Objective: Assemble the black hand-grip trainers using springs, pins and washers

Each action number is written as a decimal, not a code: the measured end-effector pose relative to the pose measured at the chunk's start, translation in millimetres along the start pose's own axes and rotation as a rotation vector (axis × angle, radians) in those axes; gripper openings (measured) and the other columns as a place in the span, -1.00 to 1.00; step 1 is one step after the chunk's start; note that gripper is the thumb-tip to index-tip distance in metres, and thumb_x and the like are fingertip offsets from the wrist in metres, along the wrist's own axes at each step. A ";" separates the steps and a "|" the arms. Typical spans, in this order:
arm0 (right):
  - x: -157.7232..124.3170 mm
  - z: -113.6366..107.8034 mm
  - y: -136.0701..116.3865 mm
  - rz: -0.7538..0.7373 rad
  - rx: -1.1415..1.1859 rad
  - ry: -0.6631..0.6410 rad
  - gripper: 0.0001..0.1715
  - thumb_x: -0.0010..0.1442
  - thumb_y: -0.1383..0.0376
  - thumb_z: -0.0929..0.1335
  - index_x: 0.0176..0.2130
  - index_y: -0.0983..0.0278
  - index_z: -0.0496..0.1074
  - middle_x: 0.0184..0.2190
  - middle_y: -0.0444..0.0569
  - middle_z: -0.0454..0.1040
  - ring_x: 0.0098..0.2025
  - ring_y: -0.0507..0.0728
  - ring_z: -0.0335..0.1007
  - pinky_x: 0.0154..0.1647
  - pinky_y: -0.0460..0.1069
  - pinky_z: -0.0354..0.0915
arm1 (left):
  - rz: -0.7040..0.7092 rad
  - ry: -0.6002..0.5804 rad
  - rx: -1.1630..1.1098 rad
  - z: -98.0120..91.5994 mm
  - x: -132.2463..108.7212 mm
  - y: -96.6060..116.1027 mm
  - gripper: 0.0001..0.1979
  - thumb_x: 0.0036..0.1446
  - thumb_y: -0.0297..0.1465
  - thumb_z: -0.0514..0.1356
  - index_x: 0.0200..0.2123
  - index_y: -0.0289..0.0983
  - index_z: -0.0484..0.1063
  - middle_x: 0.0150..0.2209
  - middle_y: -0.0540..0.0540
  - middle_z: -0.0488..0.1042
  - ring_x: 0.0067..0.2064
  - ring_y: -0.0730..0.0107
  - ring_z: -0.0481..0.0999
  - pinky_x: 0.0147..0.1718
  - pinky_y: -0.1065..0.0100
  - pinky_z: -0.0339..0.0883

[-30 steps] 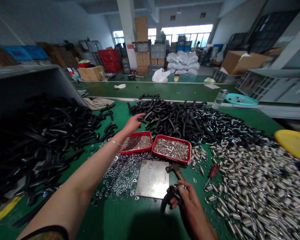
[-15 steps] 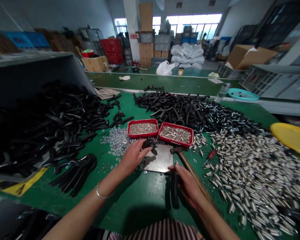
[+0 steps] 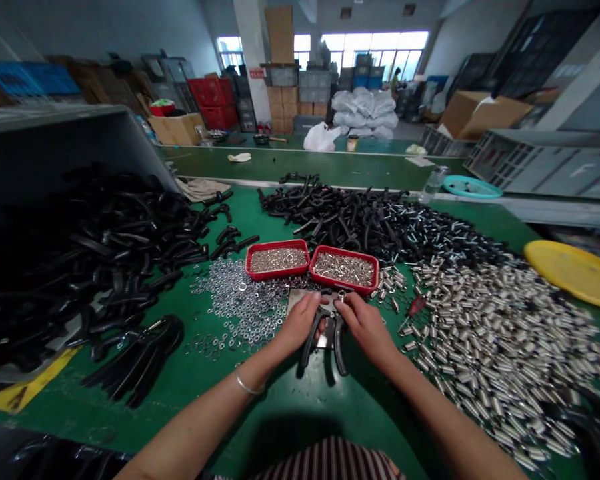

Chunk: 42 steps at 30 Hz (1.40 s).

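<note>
Over a small metal plate (image 3: 295, 297), my two hands meet, each closed on a black curved handle. My left hand (image 3: 300, 325) grips the left handle (image 3: 308, 345), its thumb on the upper end. My right hand (image 3: 367, 328) pinches the right handle (image 3: 339, 348) near its top, where a small shiny coil (image 3: 341, 295) shows. Both handles point down toward me, spread at the lower ends. Their upper ends lie close together; fingers hide whether they are joined. Just beyond are two red trays of small metal parts, the left tray (image 3: 279, 273) and the right tray (image 3: 347, 286).
Loose nuts and rings (image 3: 253, 310) spread left of the plate. A heap of metal springs (image 3: 505, 340) covers the right side, with a red-handled tool (image 3: 417, 305) at its edge. Black handles (image 3: 145, 233) spill from a grey bin at left; another black pile (image 3: 340, 210) lies behind the trays.
My hands have come together over the plate, bringing the two black handles side by side. The right handle has moved up and left; the hammer beside the plate is now hidden.
</note>
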State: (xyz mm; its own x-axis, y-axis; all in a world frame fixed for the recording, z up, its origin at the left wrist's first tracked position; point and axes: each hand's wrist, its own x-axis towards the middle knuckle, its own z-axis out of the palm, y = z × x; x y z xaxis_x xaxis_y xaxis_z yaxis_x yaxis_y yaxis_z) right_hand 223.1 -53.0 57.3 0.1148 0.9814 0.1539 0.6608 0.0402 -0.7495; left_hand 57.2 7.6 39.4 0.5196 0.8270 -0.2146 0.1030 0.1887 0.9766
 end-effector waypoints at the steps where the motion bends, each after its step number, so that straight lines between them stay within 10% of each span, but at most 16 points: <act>1: 1.4 -0.1 0.5 -0.005 0.006 -0.019 -0.68 0.39 0.06 0.20 -0.27 0.19 0.34 -0.42 -0.09 0.48 -0.40 0.13 0.42 -0.35 -0.04 0.21 | -0.006 -0.013 0.008 0.9 1.6 -0.7 -0.50 0.29 0.08 -0.03 -0.11 -0.22 0.35 -0.58 0.06 0.36 -0.64 0.44 0.35 -0.66 0.46 0.21; 17: -5.5 9.3 4.6 -0.007 0.103 -0.105 -0.69 0.43 0.08 0.18 -0.30 0.19 0.25 -0.42 -0.15 0.37 -0.39 0.08 0.30 -0.33 -0.05 0.16 | 0.306 0.100 0.487 -4.9 -5.2 -15.2 -0.58 0.42 -0.13 -0.17 0.06 -0.25 0.29 -0.24 -0.12 0.51 -0.26 0.28 0.53 -0.23 0.27 0.39; 31: -28.9 11.0 -15.2 0.069 0.295 -0.381 -0.70 0.42 0.16 0.17 -0.06 0.29 0.35 -0.17 0.05 0.51 -0.14 0.16 0.43 -0.06 0.03 0.31 | 0.384 -0.203 1.133 -20.6 -40.9 -6.2 -0.66 0.40 -0.25 -0.11 0.08 -0.25 0.28 -0.08 -0.22 0.51 -0.25 0.20 0.59 -0.25 0.22 0.45; 42: 64.8 -0.3 18.2 -0.085 -0.291 -0.364 -0.67 0.34 0.14 0.32 -0.02 0.29 0.46 -0.15 0.08 0.57 -0.12 0.21 0.48 -0.10 0.02 0.30 | 0.277 -0.109 1.272 -42.1 30.2 -9.6 -0.62 0.43 -0.22 -0.11 -0.07 -0.30 0.42 -0.27 -0.20 0.57 -0.23 0.14 0.59 -0.23 0.23 0.40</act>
State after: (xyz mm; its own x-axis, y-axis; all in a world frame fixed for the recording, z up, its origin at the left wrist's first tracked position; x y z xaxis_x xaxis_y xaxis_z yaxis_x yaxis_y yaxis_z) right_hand 242.7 11.3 53.8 -0.1817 0.9810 -0.0675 0.8428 0.1200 -0.5247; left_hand 36.2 53.0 23.0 0.7122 0.6992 -0.0620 0.6761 -0.6595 0.3286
